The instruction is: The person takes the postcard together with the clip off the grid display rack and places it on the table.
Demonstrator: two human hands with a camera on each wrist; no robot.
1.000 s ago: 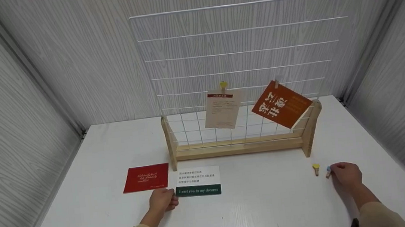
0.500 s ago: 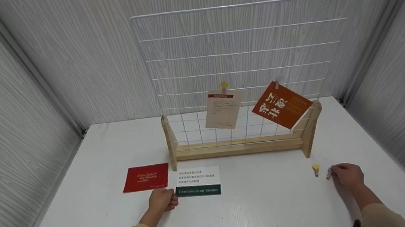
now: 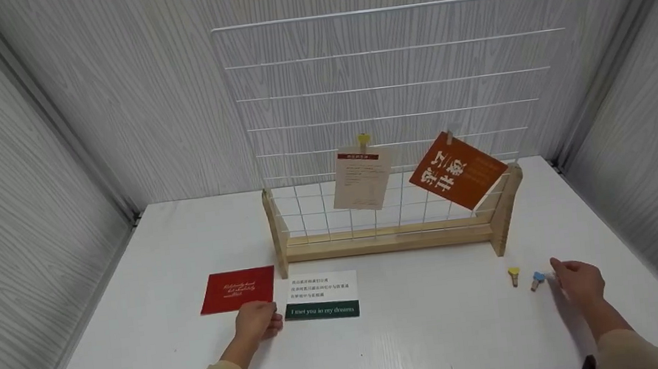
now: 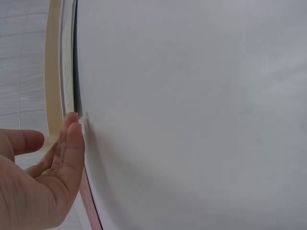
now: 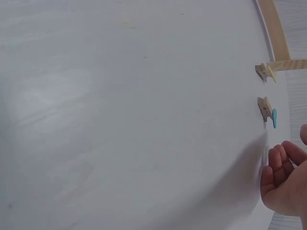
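Note:
My left hand [image 3: 256, 321] is by the lower right corner of a red card [image 3: 239, 288] with white script. Just to its right lies a white card with a green band [image 3: 321, 296]. The left wrist view shows the thumb apart from the fingers [image 4: 73, 143], with nothing between them. Over on the right, my right hand [image 3: 579, 280] is beside a small wooden clothespin with a blue top [image 3: 537, 280], apart from it. Its fingers are loosely bent and hold nothing. A yellow-topped clothespin [image 3: 514, 276] lies left of the blue one; both also show in the right wrist view.
Behind the cards stands a white wire grid [image 3: 401, 115] in a wooden base [image 3: 390, 243]. A pale printed card [image 3: 361, 181] hangs from it by a yellow clip [image 3: 363, 138]. An orange card [image 3: 458, 171] hangs tilted from another clip. Grey wood-patterned walls [image 3: 44, 269] flank the white table.
My right hand has let go of the blue-topped clothespin and drawn back to the right. My left hand has shifted slightly left and up, away from the white-and-green card.

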